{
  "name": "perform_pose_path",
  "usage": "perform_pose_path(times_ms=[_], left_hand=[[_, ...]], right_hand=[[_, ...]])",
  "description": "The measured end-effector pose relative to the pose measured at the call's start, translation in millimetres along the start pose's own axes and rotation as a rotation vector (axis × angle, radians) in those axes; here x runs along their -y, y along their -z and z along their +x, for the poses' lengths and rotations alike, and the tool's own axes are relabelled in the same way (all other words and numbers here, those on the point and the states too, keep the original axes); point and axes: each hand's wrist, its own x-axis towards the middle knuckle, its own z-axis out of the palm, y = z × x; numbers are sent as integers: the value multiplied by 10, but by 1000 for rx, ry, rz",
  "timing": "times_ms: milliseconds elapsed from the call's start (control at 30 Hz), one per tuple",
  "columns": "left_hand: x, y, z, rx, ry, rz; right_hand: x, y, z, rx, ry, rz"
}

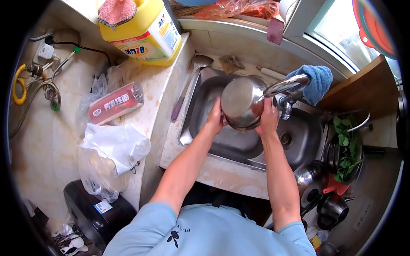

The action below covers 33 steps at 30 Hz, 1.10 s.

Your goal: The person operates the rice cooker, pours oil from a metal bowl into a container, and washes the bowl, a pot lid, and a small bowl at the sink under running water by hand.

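Over the left basin of the steel sink (198,115), a shiny stainless steel pot (240,100) is held between both hands. It is tilted, with a flat round face turned up; whether this is its base or its inside I cannot tell. My left hand (216,115) grips the pot's left side, the fingers partly hidden beneath it. On the opposite side, my right hand (267,115) is closed on the pot, close to the faucet (287,83). The spout reaches over the pot's right edge. A blue cloth (316,84) hangs on the faucet.
Left of the sink, the raised counter bears a yellow jug (143,40), a pink noodle packet (116,104) and plastic bags (100,170). Leafy greens (345,143), a pan lid (311,181) and a dark kettle (332,209) crowd the right side. A purple-handled utensil (177,109) lies by the sink's left rim.
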Motion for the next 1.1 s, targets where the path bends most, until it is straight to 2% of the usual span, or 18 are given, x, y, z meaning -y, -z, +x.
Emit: perform_pose_path(times_ms=[33, 100, 133, 167, 233, 300, 367, 433, 500, 567, 633, 733, 833, 867, 967, 1000, 1100], left_hand=[[48, 104, -1, 38, 29, -132], [162, 428, 199, 126, -155, -343], [2, 367, 16, 223, -82, -511], [-95, 252, -182, 253, -103, -432], [-189, 121, -345, 339, -109, -475], [-196, -2, -339, 284, -167, -367], [-183, -177, -280, 261, -239, -293], [-147, -325, -218, 259, -324, -249], [-132, -524, -213, 206, -359, -46], [31, -664, -147, 89, -396, 236], [-3, -648, -135, 91, -421, 394], [-35, -607, -138, 133, -509, 592], [2, -533, -211, 259, -629, 899], [24, -522, -289, 402, -556, 794], [18, -563, -387, 343, -578, 655], [179, -317, 52, 395, -571, 615], [-120, -445, -215, 141, -434, 378]], right_hand=[[-53, 42, 43, -44, -33, -9], [-107, 126, 47, -134, -97, -29], [-64, 0, -9, -315, -166, -96], [-314, 148, 61, -306, -142, -57], [-837, 512, 311, -455, -267, 17], [-1042, 585, 392, -535, -190, -97], [-862, 216, 271, -477, -186, 149], [-383, -376, -7, -558, -163, 212], [-825, -73, 304, -514, -41, -109], [-824, -156, 247, -532, 340, -761], [-596, -235, 128, -484, 346, -860], [-491, -129, 34, -361, 806, -1092], [-348, 11, 314, -84, 419, -1034], [94, -207, 262, -117, 17, -1173], [170, -386, 317, -171, -48, -1210], [98, -476, 316, -297, 32, -1195], [-99, -609, 72, -16, 940, -1227]])
